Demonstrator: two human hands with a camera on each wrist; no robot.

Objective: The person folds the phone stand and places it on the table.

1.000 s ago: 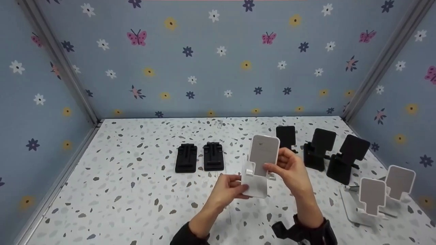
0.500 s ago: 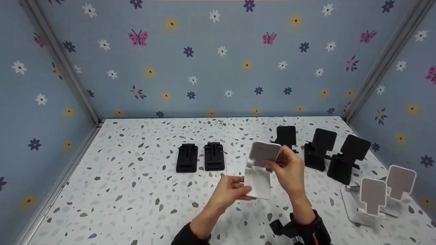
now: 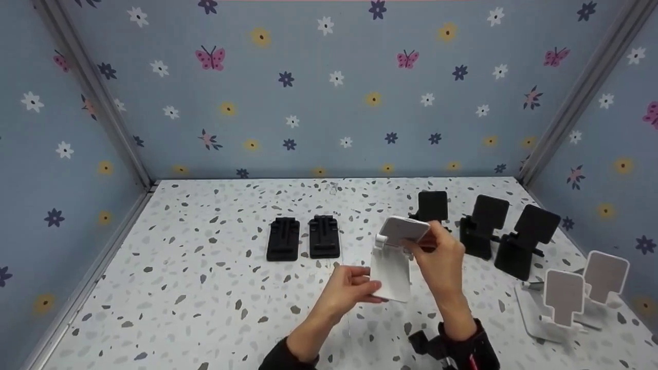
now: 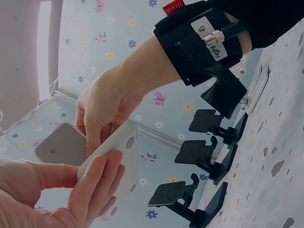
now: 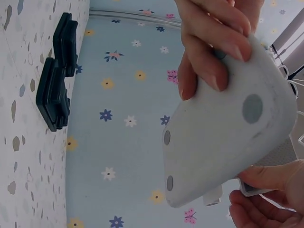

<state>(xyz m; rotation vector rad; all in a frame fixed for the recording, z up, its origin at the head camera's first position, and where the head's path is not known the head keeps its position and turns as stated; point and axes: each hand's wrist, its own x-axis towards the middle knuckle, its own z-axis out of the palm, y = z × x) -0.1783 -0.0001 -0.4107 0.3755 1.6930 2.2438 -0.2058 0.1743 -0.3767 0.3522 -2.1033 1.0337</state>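
Note:
Both hands hold a white phone stand above the speckled table in the head view. My left hand grips the lower left edge of its base, thumb on top and fingers beneath. With thumb and fingers, my right hand pinches the tilting back plate, which has a grey face and leans at an angle to the base. The right wrist view shows the base's underside with round grey feet, left fingers spread against it. In the left wrist view, the plate's grey face shows beyond the base.
Two folded black phone stands lie left of the hands. Several unfolded black stands are lined up at the back right. Unfolded white stands stand at the right edge. Flower-patterned panels enclose the table's back and sides.
My right hand has tilted the back plate, which stood tall one second ago and now looks foreshortened. More of the base shows. My left hand keeps its grip, shifted slightly right.

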